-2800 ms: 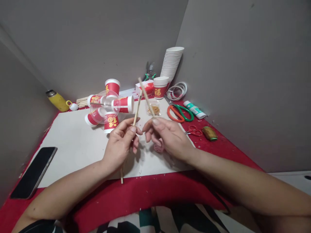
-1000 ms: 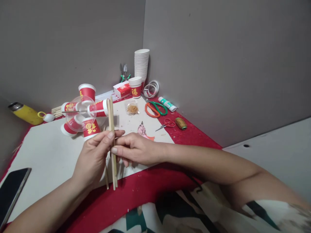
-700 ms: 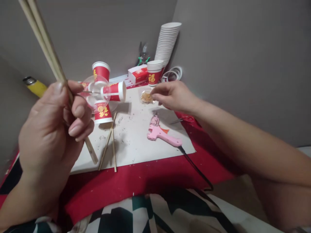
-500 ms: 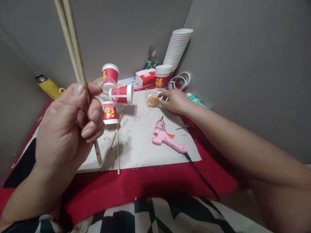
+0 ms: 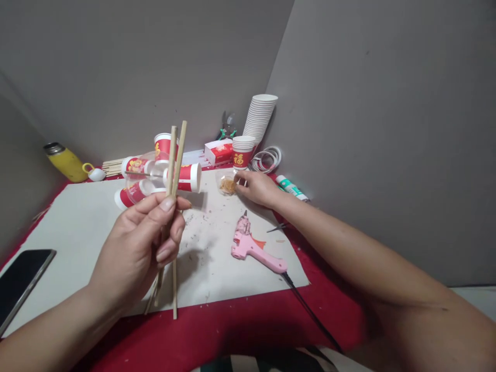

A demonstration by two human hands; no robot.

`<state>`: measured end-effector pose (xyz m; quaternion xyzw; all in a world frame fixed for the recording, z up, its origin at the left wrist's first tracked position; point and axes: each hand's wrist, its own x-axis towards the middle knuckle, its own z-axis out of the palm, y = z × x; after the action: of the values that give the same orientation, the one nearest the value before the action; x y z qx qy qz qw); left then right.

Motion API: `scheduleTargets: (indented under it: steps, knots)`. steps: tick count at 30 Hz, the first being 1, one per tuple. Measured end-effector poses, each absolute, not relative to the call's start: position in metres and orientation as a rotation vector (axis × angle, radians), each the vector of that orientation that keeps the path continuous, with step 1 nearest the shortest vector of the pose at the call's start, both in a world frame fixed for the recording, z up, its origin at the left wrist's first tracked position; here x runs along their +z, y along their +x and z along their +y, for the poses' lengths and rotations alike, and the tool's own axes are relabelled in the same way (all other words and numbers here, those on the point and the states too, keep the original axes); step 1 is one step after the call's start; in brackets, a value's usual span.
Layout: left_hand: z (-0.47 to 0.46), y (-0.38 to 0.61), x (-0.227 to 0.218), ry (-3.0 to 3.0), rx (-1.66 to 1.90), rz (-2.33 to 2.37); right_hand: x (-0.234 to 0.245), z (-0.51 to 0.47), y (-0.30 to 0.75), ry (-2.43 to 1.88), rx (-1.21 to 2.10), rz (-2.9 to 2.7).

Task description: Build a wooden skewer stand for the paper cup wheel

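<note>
My left hand is closed around two wooden sticks held side by side and nearly upright above the white board. Their lower ends reach down past my fingers toward the board's front edge. My right hand reaches far forward, its fingertips pinched at a small clear bag of rubber bands. Behind the sticks lies a wheel of red paper cups fixed round a clear plastic lid.
A pink glue gun with a black cord lies on the board. A phone sits at the left edge, a yellow bottle at the back left. Stacked white cups, a wire coil, a glue tube and pliers crowd the back corner.
My left hand has lowered the two sticks from close to the camera to above the board. My right hand stays at the rubber-band bag, fingers now closing on it.
</note>
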<state>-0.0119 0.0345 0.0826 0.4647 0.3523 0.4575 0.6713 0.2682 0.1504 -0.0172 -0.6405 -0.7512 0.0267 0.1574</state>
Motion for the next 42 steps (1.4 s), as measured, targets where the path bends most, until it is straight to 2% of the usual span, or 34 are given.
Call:
scheduleTargets:
  steps: [6, 11, 23, 31, 42]
  knots:
    - [0.036, -0.010, 0.079, 1.031, 1.004, 0.804, -0.014, 0.151, 0.269, -1.890, 0.099, -1.962]
    - [0.033, -0.010, 0.080, 1.028, 0.972, 0.750, -0.024, 0.160, 0.270, -1.909, 0.411, -1.820]
    - [0.038, -0.008, 0.072, 1.033, 0.929, 0.690, -0.007, 0.179, 0.267, -1.828, 0.386, -1.841]
    - [0.045, -0.004, 0.060, 1.028, 0.912, 0.738, 0.003, 0.205, 0.272, -1.832, 0.650, -2.005]
    - [0.044, 0.014, 0.030, 0.978, 0.764, 0.829, -0.002, 0.205, 0.283, -1.752, 0.953, -1.872]
